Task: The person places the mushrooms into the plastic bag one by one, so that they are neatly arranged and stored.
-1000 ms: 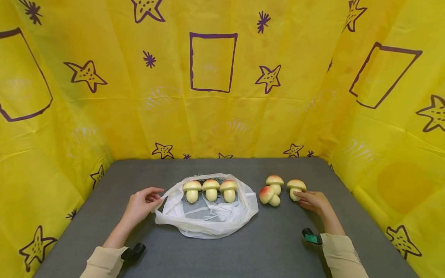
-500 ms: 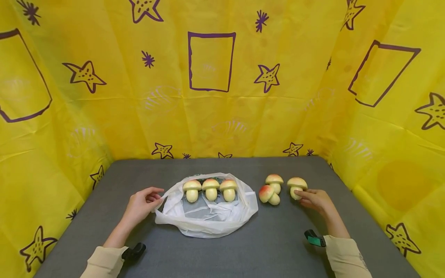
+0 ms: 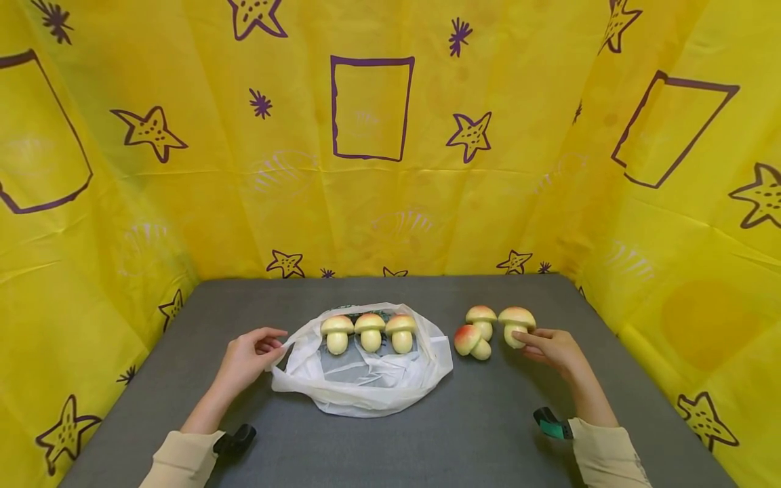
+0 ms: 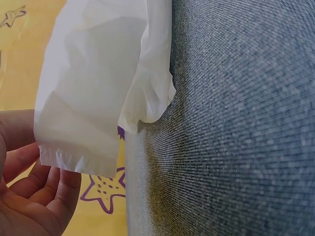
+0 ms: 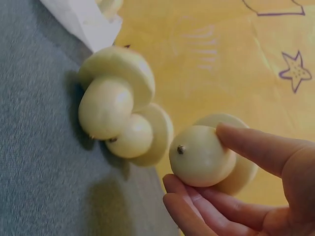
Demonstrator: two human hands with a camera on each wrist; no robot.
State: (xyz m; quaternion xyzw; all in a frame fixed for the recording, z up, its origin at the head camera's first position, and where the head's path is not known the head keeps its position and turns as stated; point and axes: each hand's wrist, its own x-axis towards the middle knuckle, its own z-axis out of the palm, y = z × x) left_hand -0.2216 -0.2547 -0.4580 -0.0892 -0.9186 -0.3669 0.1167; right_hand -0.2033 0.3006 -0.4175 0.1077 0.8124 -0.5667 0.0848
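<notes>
A white plastic bag [image 3: 360,401] lies on the table with its mouth spread wide, and three mushrooms [image 3: 369,333] with yellow-red caps sit side by side in it. My left hand [image 3: 247,356] pinches the bag's left handle, whose strip [image 4: 83,98] hangs past the fingers in the left wrist view. My right hand [image 3: 552,349] grips another mushroom [image 3: 515,327] by its stem, cap upward. The right wrist view shows that mushroom [image 5: 202,155] between thumb and fingers, above the table. Left of it, two more mushrooms [image 3: 472,342] rest on the table, one tilted against the other.
A grey cloth-covered table [image 3: 390,454] carries everything. Yellow curtains [image 3: 390,224] with purple stars and frames enclose its back and both sides. A dark wrist camera [image 3: 234,442] is strapped to the left forearm, another wrist camera [image 3: 552,423] to the right.
My right hand has raised the mushroom slightly and brought it left, nearer the two loose ones. The left hand and the bag stay almost where they were.
</notes>
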